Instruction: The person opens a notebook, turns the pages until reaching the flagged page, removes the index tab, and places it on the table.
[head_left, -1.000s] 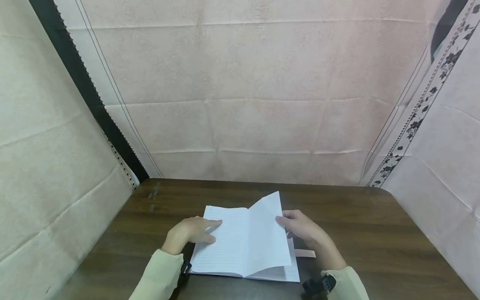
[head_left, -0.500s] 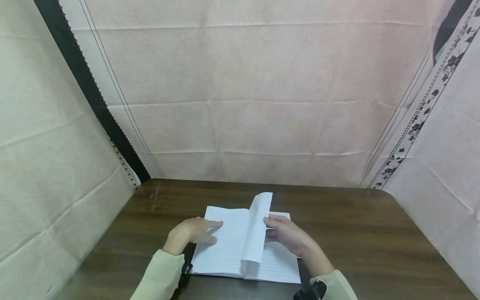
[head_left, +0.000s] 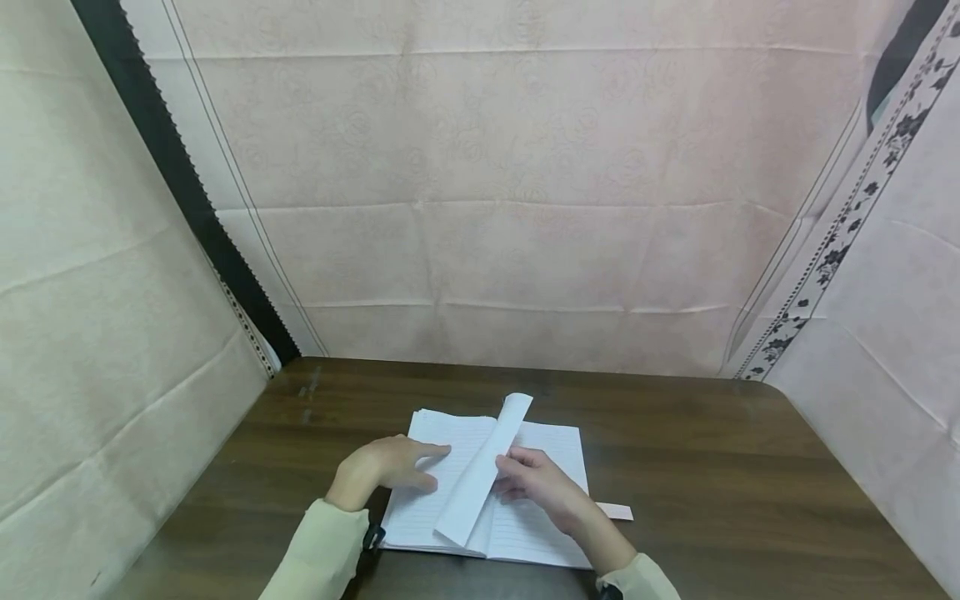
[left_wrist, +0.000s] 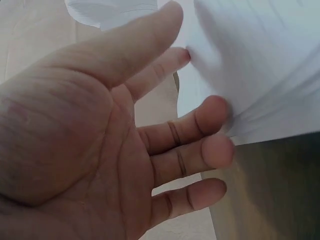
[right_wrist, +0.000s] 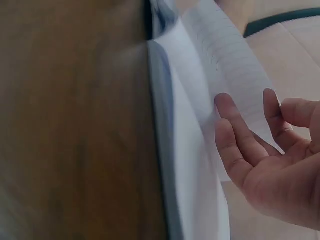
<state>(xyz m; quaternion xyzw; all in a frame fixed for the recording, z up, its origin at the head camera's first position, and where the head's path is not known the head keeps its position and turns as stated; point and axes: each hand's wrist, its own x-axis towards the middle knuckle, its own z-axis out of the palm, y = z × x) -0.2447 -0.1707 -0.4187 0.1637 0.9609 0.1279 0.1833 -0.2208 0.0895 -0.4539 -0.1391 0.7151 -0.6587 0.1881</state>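
Observation:
An open notebook (head_left: 551, 533) with ruled white pages lies on the brown table. One page (head_left: 476, 487) stands raised and curved over the middle, leaning left. My right hand (head_left: 543, 487) pinches the page's edge between thumb and index finger; the right wrist view shows the ruled side of the lifted page (right_wrist: 235, 65) beside the fingers. On the left page rests my left hand (head_left: 386, 467), its fingers extended. Seen from the left wrist, the fingertips of that hand (left_wrist: 125, 135) touch the paper near its edge, and nothing is gripped.
A pale strip (head_left: 615, 511) sticks out from beneath the notebook's right side. The wooden table (head_left: 712, 467) reaches back to a cream cloth wall (head_left: 525, 250), with further cloth walls on the left and right.
My right hand has moved left, carrying the page from the right side over the notebook's middle. The ruled right page beneath has come into view. The left hand has stayed almost still.

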